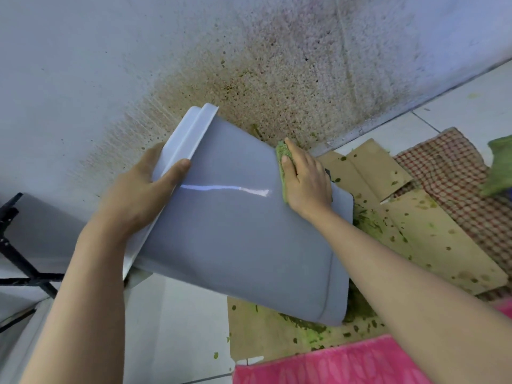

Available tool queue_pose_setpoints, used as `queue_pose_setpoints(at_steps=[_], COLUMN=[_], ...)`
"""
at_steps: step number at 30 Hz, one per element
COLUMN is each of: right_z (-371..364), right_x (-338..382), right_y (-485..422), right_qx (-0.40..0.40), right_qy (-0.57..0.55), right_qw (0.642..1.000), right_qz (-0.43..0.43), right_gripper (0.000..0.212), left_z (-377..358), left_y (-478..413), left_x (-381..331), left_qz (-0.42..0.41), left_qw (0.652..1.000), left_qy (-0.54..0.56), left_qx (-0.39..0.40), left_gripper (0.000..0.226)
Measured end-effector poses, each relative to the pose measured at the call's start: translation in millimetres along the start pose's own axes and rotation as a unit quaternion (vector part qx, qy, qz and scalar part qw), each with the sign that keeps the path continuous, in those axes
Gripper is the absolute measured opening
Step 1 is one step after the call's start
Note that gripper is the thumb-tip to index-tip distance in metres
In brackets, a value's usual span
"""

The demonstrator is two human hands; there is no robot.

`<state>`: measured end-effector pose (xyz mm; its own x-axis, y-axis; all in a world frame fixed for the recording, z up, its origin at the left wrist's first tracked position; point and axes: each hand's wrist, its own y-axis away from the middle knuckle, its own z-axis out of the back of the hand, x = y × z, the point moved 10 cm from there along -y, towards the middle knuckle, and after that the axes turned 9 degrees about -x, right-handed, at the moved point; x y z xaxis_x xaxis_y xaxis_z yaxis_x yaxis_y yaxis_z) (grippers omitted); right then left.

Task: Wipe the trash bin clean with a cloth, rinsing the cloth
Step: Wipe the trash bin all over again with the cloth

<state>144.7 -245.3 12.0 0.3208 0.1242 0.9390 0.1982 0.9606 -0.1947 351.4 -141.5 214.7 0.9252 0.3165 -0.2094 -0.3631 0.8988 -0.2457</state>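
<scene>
A grey plastic trash bin (235,231) is tilted on its side in the middle of the view, its white rim pointing up and to the left. My left hand (144,189) grips that rim, thumb lying across the outer wall. My right hand (304,178) lies flat on the bin's far right side and presses a small green cloth (283,156) against it. Most of the cloth is hidden under the palm and fingers. The bin's base edge rests on soiled cardboard (263,336).
Flattened cardboard sheets (432,245) spattered with green mush cover the floor at right. A red checked cloth (457,176) lies beyond them, a pink towel (332,364) at the bottom. The wall (263,79) behind is speckled brown. A black metal frame (16,245) stands at left.
</scene>
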Motion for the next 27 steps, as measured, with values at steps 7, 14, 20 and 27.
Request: queue_pose_setpoints(at_steps=[7, 14, 20, 27], right_z=[20.5, 34.0, 34.8, 43.2], right_x=[-64.0, -87.4, -72.4, -63.6], right_y=[6.0, 56.6, 125.1, 162.0], right_qx=[0.003, -0.049, -0.054, -0.088], right_qy=[-0.011, -0.04, -0.031, -0.043], right_qw=[0.999, 0.997, 0.998, 0.995], right_qz=[-0.052, -0.052, -0.028, 0.004], right_gripper=[0.047, 0.046, 0.05, 0.047], left_z=[0.7, 0.5, 0.4, 2.4], left_y=[0.6, 4.4, 3.8, 5.7], left_x=[2.9, -3.1, 2.1, 0.9], left_qz=[0.001, 0.0, 0.008, -0.002], left_qw=[1.0, 0.999, 0.999, 0.999], left_qy=[-0.015, -0.038, -0.031, -0.048], left_qx=[-0.001, -0.004, -0.004, -0.018], left_gripper=[0.062, 0.057, 0.057, 0.064])
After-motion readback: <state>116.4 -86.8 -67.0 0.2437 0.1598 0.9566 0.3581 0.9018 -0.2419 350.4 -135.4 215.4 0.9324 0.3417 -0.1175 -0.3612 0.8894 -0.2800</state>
